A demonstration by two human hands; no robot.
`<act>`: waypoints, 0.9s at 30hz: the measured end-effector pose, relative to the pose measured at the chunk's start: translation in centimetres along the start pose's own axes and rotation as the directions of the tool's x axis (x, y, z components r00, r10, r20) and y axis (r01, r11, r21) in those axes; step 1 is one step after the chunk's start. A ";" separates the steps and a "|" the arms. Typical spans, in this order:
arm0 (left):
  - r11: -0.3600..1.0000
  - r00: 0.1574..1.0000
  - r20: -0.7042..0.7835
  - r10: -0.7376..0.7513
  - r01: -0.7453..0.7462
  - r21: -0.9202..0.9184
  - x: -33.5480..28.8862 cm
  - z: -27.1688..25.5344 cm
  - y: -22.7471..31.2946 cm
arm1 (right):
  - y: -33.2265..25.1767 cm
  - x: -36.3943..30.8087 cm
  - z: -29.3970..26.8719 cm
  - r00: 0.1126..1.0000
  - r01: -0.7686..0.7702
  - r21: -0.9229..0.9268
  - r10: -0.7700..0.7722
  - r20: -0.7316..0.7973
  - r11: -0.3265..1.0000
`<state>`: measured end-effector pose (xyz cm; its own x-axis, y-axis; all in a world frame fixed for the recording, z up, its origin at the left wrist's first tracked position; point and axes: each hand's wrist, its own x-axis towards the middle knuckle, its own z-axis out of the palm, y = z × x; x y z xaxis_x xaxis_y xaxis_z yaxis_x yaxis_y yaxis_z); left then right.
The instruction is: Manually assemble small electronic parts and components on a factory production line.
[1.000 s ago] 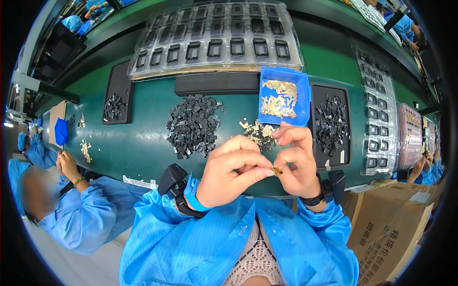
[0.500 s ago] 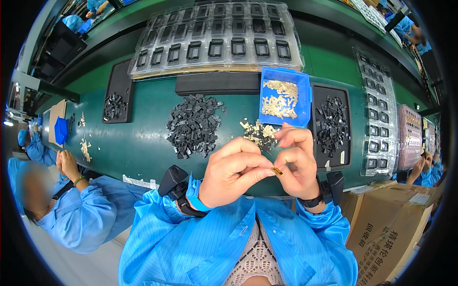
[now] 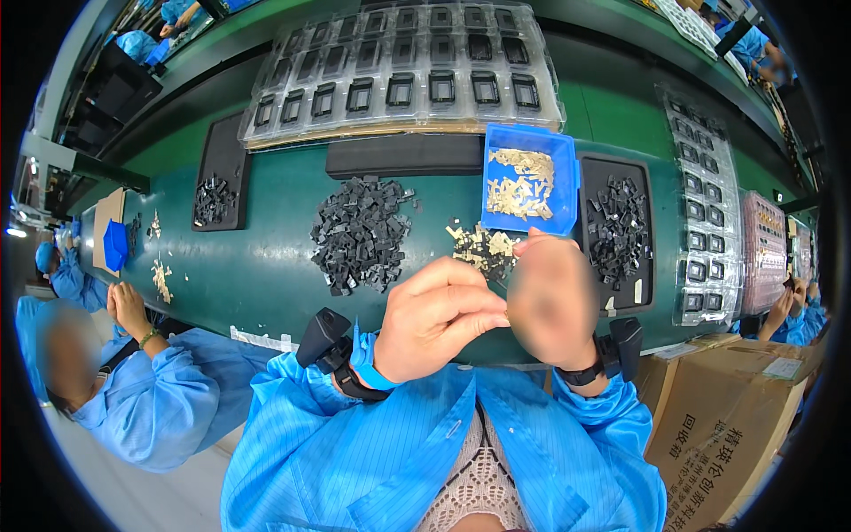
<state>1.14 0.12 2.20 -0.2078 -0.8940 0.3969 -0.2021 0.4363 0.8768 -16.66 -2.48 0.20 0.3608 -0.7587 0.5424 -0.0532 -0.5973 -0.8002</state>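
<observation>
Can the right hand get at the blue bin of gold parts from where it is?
Probably yes. The right hand is just below the blue bin, whose top is open; only loose gold parts lie nearby, nothing blocks it.

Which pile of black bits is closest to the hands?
The big loose heap of black pieces lying bare on the green table, nearest the left hand; the other piles sit in trays.

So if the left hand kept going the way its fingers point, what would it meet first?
Most likely the right hand: the left hand points its fingers rightward, almost touching it already, though depth is unclear.
</observation>
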 end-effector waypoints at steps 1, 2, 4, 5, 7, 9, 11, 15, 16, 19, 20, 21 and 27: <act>0.999 0.999 -0.014 0.034 -0.034 -0.005 -0.2 0.1 -0.3 | 0.0 -0.1 0.0 1.000 0.003 -0.001 -0.003 -0.001 1.000; 0.998 0.997 -0.029 0.068 -0.068 -0.009 -0.3 0.1 -0.4 | 0.0 -0.1 0.1 1.000 -0.010 0.008 0.010 -0.007 1.000; 0.998 0.997 -0.033 0.067 -0.068 -0.013 -0.2 0.2 -0.4 | 0.0 -0.1 0.1 1.000 -0.022 0.018 0.023 -0.012 1.000; 0.998 0.997 -0.038 0.064 -0.065 -0.018 -0.2 0.3 -0.4 | -0.1 -0.1 0.1 1.000 -0.023 0.024 0.023 -0.010 0.999; 0.999 0.999 -0.009 0.046 -0.047 -0.018 0.0 0.0 -0.2 | -0.1 -0.2 0.1 1.000 -0.025 0.031 0.025 -0.008 0.999; 0.999 0.999 0.021 0.028 -0.028 -0.019 0.2 -0.2 -0.1 | -0.1 -0.2 0.0 1.000 -0.022 0.010 0.022 0.011 1.000; 0.999 0.998 0.063 0.005 -0.002 -0.046 0.4 -0.2 -0.1 | -0.2 -0.2 -0.1 1.000 -0.019 -0.003 0.019 0.017 1.000; 0.995 0.997 0.075 -0.029 0.037 -0.097 0.3 -0.3 -0.2 | -0.3 -0.1 -0.2 1.000 -0.014 -0.033 0.015 0.023 0.999; 0.994 0.996 0.084 -0.025 0.034 -0.104 0.3 -0.2 -0.2 | -0.4 -0.1 -0.3 1.000 -0.014 -0.035 0.015 0.019 0.999; 0.989 0.994 0.094 -0.047 0.059 -0.133 0.4 -0.1 -0.5 | -0.5 -0.1 -0.6 1.000 -0.010 -0.064 0.012 0.022 0.998; 0.984 0.993 0.092 -0.076 0.090 -0.154 0.3 -0.1 -0.7 | -0.4 -0.1 -0.7 0.999 -0.039 -0.053 0.039 -0.002 0.998; 0.984 0.993 0.097 -0.072 0.086 -0.155 0.2 0.0 -1.1 | -0.4 0.0 -0.7 0.997 -0.067 -0.041 0.066 -0.027 0.997; 0.949 0.986 -0.001 -0.169 0.162 -0.270 1.0 0.8 -1.5 | -0.1 0.0 -1.3 0.990 -0.126 -0.016 0.125 -0.061 0.992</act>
<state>0.41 -1.32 1.10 -0.1701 -0.9549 0.2433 0.0325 0.2413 0.9699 -17.86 -2.77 0.63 0.2942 -0.8416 0.4530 -0.1130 -0.5013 -0.8579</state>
